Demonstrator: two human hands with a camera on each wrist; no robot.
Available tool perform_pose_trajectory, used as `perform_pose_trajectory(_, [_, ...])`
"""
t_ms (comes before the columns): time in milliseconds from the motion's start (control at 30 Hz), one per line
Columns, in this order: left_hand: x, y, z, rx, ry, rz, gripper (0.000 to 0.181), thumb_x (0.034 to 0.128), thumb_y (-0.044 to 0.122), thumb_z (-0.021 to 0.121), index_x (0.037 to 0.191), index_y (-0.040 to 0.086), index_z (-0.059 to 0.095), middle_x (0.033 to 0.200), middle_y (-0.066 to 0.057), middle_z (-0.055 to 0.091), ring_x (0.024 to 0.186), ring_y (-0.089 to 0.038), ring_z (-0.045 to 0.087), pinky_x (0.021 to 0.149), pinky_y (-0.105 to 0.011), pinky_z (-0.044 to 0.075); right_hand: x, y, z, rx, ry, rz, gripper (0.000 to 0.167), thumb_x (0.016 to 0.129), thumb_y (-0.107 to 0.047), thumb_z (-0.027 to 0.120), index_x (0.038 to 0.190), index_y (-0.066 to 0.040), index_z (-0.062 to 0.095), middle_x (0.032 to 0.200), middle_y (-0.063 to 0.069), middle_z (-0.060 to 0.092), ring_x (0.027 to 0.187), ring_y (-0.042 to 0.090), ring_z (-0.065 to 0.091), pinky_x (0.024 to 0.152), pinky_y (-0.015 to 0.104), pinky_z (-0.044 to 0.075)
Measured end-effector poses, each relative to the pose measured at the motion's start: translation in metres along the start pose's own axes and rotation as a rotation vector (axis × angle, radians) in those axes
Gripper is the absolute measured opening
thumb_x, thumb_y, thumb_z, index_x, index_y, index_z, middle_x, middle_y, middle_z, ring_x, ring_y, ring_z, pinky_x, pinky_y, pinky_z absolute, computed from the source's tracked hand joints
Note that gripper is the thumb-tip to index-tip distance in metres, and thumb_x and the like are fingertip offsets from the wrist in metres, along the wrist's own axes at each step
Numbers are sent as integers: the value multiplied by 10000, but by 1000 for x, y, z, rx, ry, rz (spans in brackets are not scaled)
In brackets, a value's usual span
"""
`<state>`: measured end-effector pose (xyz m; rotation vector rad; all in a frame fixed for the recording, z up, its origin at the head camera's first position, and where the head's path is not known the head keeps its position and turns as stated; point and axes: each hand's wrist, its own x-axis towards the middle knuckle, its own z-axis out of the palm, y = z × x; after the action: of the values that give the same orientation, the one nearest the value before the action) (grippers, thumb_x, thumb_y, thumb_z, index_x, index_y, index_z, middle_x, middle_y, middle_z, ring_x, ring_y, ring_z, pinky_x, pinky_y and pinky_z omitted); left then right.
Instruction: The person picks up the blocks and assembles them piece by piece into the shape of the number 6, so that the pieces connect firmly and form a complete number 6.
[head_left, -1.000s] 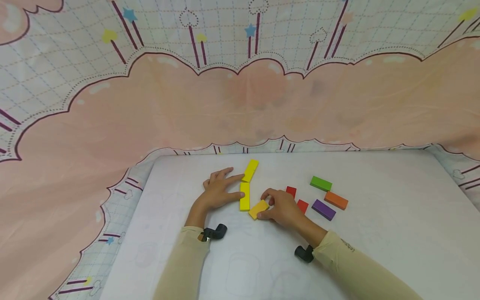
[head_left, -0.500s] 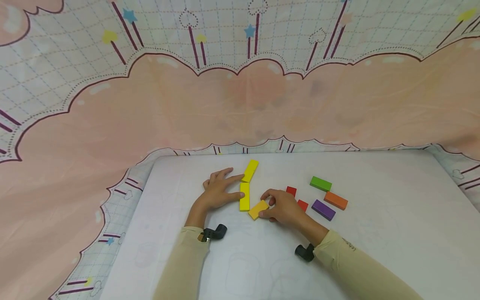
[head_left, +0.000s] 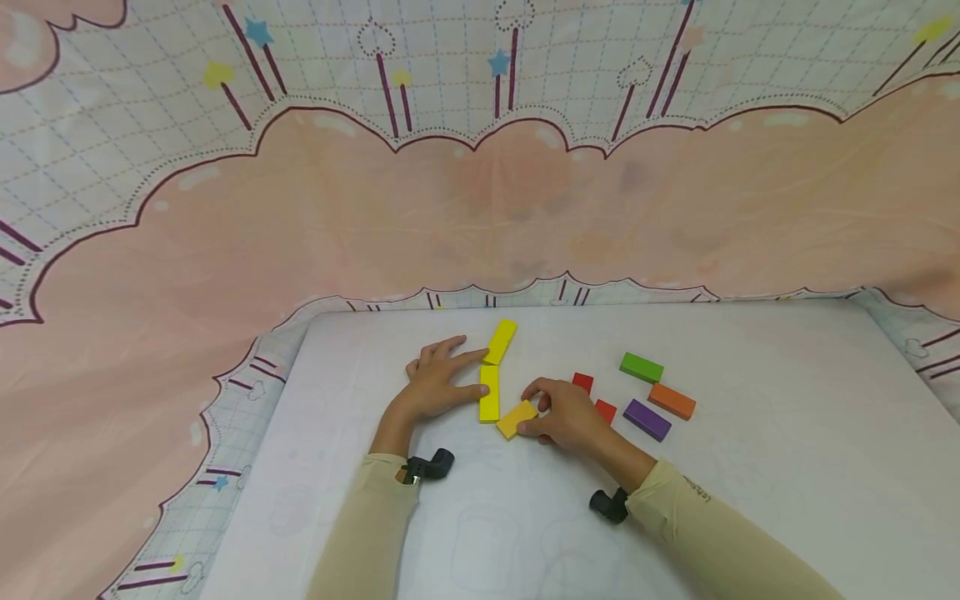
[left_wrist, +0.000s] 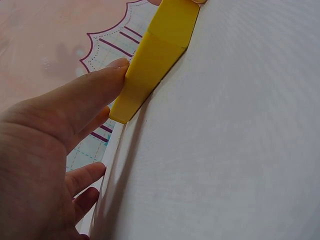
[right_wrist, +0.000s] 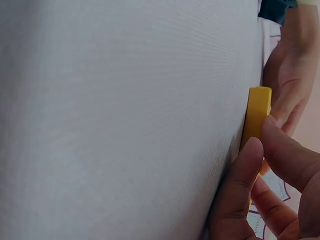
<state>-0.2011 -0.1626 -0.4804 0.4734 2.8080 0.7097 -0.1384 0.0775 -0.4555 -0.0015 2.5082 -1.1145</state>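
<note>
Two bright yellow blocks lie nearly end to end in the head view, the far block (head_left: pixel 502 337) angled and the near block (head_left: pixel 489 407) straight. My left hand (head_left: pixel 433 388) spreads beside them, its index fingertip at the joint and its thumb touching the near block's side. A yellow-orange block (head_left: pixel 514 420) lies slanted at the near block's lower end. My right hand (head_left: pixel 568 418) pinches that slanted block between thumb and fingers; the right wrist view also shows thumb and fingertip on the yellow-orange block (right_wrist: pixel 257 112).
Right of my right hand lie a green block (head_left: pixel 641 367), an orange block (head_left: pixel 672 401) and a purple block (head_left: pixel 647 419). Two red pieces, one red piece (head_left: pixel 582 382) and another red piece (head_left: pixel 605 412), are partly hidden behind the hand. A patterned cloth (head_left: pixel 525 208) hangs behind the white table (head_left: pixel 787 458).
</note>
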Motion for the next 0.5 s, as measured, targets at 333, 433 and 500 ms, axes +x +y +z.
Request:
perform_pose_trajectory(333, [1, -2, 0, -10, -7, 0, 662, 892, 552, 700, 1503, 390, 505, 1688, -30, 263, 1499, -394, 212, 1069, -653, 213, -1, -2, -4, 38, -16, 49, 477, 793, -272, 887, 1225, -218, 691, 980, 50, 619, 635, 192, 598, 614, 237, 514])
perform_pose_trajectory(433, [1, -2, 1, -7, -7, 1, 661, 892, 555, 701, 1502, 390, 506, 1688, -30, 264, 1496, -394, 214, 1069, -654, 216, -3, -2, -6, 56, -22, 56, 499, 789, -278, 889, 1241, -224, 685, 1016, 52, 638, 646, 199, 611, 627, 245, 534])
perform_pose_trajectory(500, [1, -2, 1, -6, -6, 0, 659, 892, 555, 703, 1500, 390, 508, 1687, -29, 265, 1494, -394, 216, 1069, -653, 216, -4, 0, -7, 69, -23, 53, 508, 790, -283, 888, 1251, -227, 682, 1044, 48, 646, 660, 196, 620, 643, 252, 544])
